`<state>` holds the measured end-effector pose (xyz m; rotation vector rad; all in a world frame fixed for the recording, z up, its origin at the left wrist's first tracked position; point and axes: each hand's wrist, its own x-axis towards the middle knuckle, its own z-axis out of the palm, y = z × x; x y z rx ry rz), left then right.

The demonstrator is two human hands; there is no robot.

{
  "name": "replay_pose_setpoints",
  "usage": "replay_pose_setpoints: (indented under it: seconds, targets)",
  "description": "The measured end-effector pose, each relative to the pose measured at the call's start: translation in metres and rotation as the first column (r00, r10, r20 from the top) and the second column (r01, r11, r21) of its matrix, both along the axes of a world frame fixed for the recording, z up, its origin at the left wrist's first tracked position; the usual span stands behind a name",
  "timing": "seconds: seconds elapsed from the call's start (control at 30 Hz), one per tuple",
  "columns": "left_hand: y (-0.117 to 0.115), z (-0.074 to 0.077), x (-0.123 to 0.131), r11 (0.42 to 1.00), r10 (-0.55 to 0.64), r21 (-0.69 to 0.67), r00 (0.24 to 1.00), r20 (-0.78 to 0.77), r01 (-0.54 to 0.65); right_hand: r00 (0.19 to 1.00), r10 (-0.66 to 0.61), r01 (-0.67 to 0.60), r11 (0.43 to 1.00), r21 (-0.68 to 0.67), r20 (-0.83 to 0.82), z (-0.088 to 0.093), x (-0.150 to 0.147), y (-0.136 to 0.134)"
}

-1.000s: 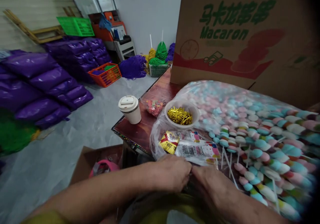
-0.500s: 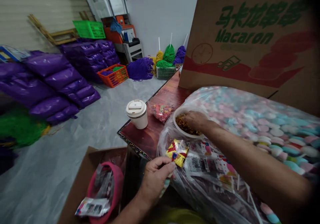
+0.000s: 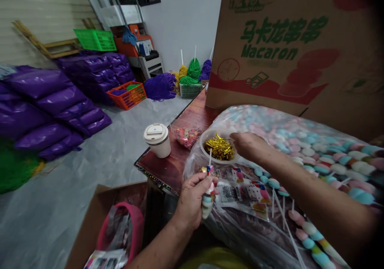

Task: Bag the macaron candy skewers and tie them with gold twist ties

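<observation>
My left hand [image 3: 195, 199] is closed round a wrapped marshmallow skewer [image 3: 207, 209], its white stick pointing up and the pale marshmallows hanging below the fingers. At the right rim of a white bowl [image 3: 205, 155] is my right hand [image 3: 247, 144], fingers pinched together; anything between them is too small to make out. Shiny gold twist ties [image 3: 220, 147] fill the bowl. Printed clear wrappers [image 3: 240, 191] lie on the plastic sheet just right of my left hand.
A lidded white cup [image 3: 157, 141] and a bag of small colourful pieces [image 3: 187, 136] stand left of the bowl. Many marshmallow skewers [image 3: 312, 149] lie to the right, before a large carton [image 3: 270, 73]. Below left, an open box [image 3: 82, 225] holds a pink basket [image 3: 136, 225].
My right hand has come out of the gold ties to the bowl's right rim. My left hand has turned, bringing the skewer and its stick upright into view. The camera has shifted slightly.
</observation>
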<state>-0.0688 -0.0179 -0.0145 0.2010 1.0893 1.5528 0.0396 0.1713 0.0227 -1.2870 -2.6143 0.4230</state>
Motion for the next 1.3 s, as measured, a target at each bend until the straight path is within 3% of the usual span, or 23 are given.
replay_pose_setpoints:
  seconds: [0.17, 0.3, 0.4, 0.57, 0.73, 0.83, 0.9, 1.0, 1.07, 1.13, 1.23, 1.3]
  targets:
    - [0.015, 0.002, 0.009, 0.998, -0.021, 0.062, 0.999, 0.037, 0.019, 0.997, -0.023, 0.027, 0.998, -0.052, 0.067, -0.008, -0.001, -0.004]
    - [0.023, 0.009, 0.012, 0.997, -0.004, 0.076, 0.999, 0.047, 0.0, 0.999, -0.036, 0.037, 0.996, -0.081, 0.004, 0.003, -0.01, -0.008]
    - [0.02, 0.015, 0.011, 0.994, 0.013, 0.104, 0.999, 0.049, -0.018, 0.997, 0.028, -0.039, 0.986, -0.164, -0.072, 0.01, 0.006, -0.038]
    - [0.021, 0.019, 0.021, 0.979, -0.096, 0.18, 0.995, 0.016, 0.091, 0.979, 0.065, -0.135, 0.917, -0.376, -0.193, 0.002, 0.042, -0.101]
    - [0.022, 0.016, 0.039, 0.978, -0.138, 0.167, 0.989, 0.057, 0.127, 0.903, -0.022, -0.19, 0.876, -0.443, -0.429, -0.004, 0.063, -0.124]
    - [0.018, 0.019, 0.043, 0.982, -0.136, 0.134, 0.99, 0.033, 0.13, 0.831, -0.223, -0.148, 0.794, -0.589, -0.51, -0.001, 0.075, -0.13]
    - [0.013, 0.023, 0.045, 0.974, -0.186, 0.127, 0.982, -0.022, 0.187, 0.818, -0.323, -0.144, 0.686, -0.713, -0.476, 0.003, 0.083, -0.132]
    - [0.009, 0.026, 0.047, 0.915, -0.38, 0.114, 0.922, -0.067, 0.386, 0.871, -0.261, -0.215, 0.558, -0.802, -0.416, 0.008, 0.092, -0.135]
    - [0.008, 0.026, 0.05, 0.899, -0.426, 0.093, 0.904, -0.038, 0.428, 0.897, -0.205, -0.241, 0.517, -0.821, -0.392, 0.009, 0.094, -0.138]
    - [0.01, 0.024, 0.054, 0.925, -0.374, 0.072, 0.928, -0.001, 0.373, 0.861, -0.258, -0.237, 0.559, -0.795, -0.438, 0.004, 0.092, -0.142]
    - [0.011, 0.021, 0.06, 0.946, -0.317, 0.07, 0.948, -0.007, 0.317, 0.689, -0.413, -0.189, 0.69, -0.698, -0.595, -0.01, 0.087, -0.147]
    - [0.011, 0.018, 0.063, 0.948, -0.308, 0.073, 0.951, -0.03, 0.309, 0.656, -0.404, -0.147, 0.76, -0.633, -0.637, -0.018, 0.088, -0.15]
